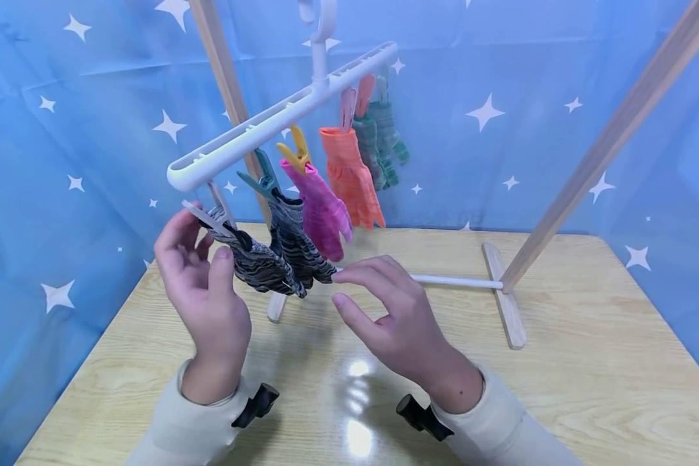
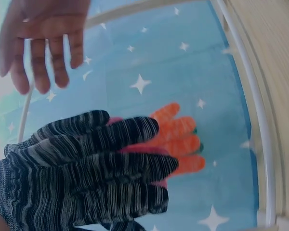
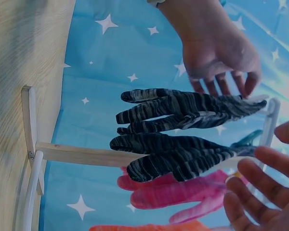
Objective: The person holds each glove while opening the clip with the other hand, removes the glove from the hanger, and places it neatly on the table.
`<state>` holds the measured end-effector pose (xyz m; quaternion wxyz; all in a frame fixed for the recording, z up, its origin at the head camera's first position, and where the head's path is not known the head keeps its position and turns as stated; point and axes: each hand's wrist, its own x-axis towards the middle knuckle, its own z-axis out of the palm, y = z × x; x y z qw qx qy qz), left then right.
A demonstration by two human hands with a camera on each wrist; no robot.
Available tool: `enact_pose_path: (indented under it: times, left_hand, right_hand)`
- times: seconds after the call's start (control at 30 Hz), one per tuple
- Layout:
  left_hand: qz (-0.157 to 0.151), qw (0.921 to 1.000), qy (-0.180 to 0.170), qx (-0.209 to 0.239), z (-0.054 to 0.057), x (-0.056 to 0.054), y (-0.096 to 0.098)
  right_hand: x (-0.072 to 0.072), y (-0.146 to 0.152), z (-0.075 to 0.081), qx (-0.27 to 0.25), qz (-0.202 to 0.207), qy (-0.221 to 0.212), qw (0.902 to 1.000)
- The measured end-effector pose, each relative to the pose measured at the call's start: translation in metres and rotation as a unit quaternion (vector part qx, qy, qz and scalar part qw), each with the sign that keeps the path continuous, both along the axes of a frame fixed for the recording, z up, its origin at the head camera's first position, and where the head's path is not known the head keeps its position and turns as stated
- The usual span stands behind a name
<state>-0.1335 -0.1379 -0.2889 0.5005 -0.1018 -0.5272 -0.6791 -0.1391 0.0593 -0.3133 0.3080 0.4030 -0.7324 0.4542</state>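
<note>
Two black-and-white striped gloves hang by their cuffs: the nearer glove (image 1: pixel 262 268) from a pale clothespin (image 1: pixel 208 219), the other glove (image 1: pixel 297 236) from a dark green clothespin (image 1: pixel 261 181). My left hand (image 1: pixel 212 310) is beside the pale clothespin and nearer cuff, thumb apart from the fingers; whether its fingertips touch them is unclear. Loosely bent, my right hand (image 1: pixel 393 317) is by the striped fingertips, pinching nothing. In the left wrist view, the right hand (image 2: pixel 48 29) hangs fingers-down above the striped gloves (image 2: pixel 86 163). In the right wrist view, the left hand (image 3: pixel 224 57) is over the cuff.
Farther along the white hanger (image 1: pixel 256 129) hang a pink glove (image 1: pixel 323 210) on a yellow clothespin (image 1: pixel 296 152), an orange glove (image 1: pixel 349 175) and green gloves (image 1: pixel 387 129). Wooden posts (image 1: pixel 611 142) and a low white rod (image 1: pixel 454 281) stand on the table (image 1: pixel 588 362).
</note>
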Motion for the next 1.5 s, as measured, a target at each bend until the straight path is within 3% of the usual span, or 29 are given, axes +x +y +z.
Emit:
enact_pose_path:
  times: [0.13,0.23,0.5,0.67,1.17,1.5]
  left_hand:
    - [-0.054,0.9977,-0.029,0.026,0.003,0.001,0.000]
    - [-0.075,0.9957,-0.037,0.040,0.004,0.003,0.001]
    - [-0.086,0.9950,-0.041,0.029,-0.002,0.007,0.006]
    - [-0.087,0.9952,-0.043,0.013,-0.008,0.010,0.010]
    - [-0.150,0.9864,-0.027,-0.062,-0.011,0.014,0.018]
    - [-0.173,0.9748,-0.064,-0.126,-0.014,0.018,0.018]
  right_hand:
    - [0.000,0.000,0.001,0.002,-0.001,0.001,1.0000]
    - [0.001,0.000,0.002,0.003,-0.002,0.000,1.0000]
    - [0.002,-0.001,-0.001,0.001,0.007,-0.007,0.9999]
    - [0.002,-0.002,-0.001,-0.009,0.022,-0.008,0.9997]
    - [0.006,0.003,0.005,-0.043,0.032,-0.044,0.9976]
    - [0.009,0.001,0.004,-0.053,0.059,-0.096,0.9923]
